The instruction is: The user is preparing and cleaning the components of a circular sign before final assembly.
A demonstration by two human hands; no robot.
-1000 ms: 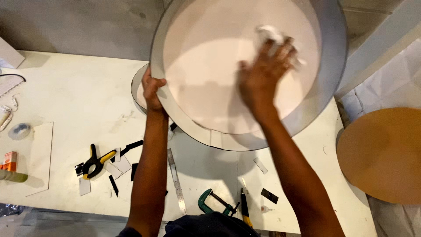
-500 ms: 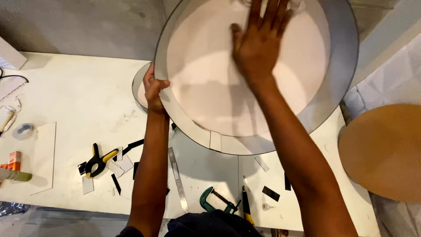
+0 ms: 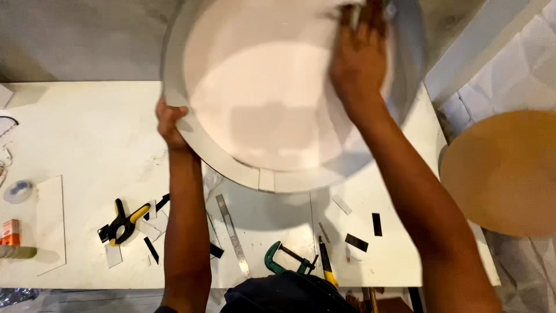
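A large round shallow drum [image 3: 255, 116] with a white inside and a pale band for a rim stands tilted over the white table [image 3: 75, 133]. My left hand [image 3: 169, 123] grips the drum's rim at its lower left edge. Inside the drum, my right hand [image 3: 360, 58] lies flat against the upper right of the white face, close to the rim. Its fingertips reach the top of the frame and are blurred. A bit of white cloth [image 3: 389, 9] shows beside them.
On the table below the drum lie a black-and-yellow spring clamp [image 3: 124, 222], a steel ruler [image 3: 233, 233], a green screw clamp [image 3: 285, 261], a yellow-handled tool [image 3: 326, 264] and black strips [image 3: 356, 242]. A round wooden top [image 3: 504, 174] stands at the right. A small orange box [image 3: 8, 232] sits far left.
My right hand has slid with the cloth from the right middle of the white face up towards the top rim. My left hand keeps its grip on the rim.
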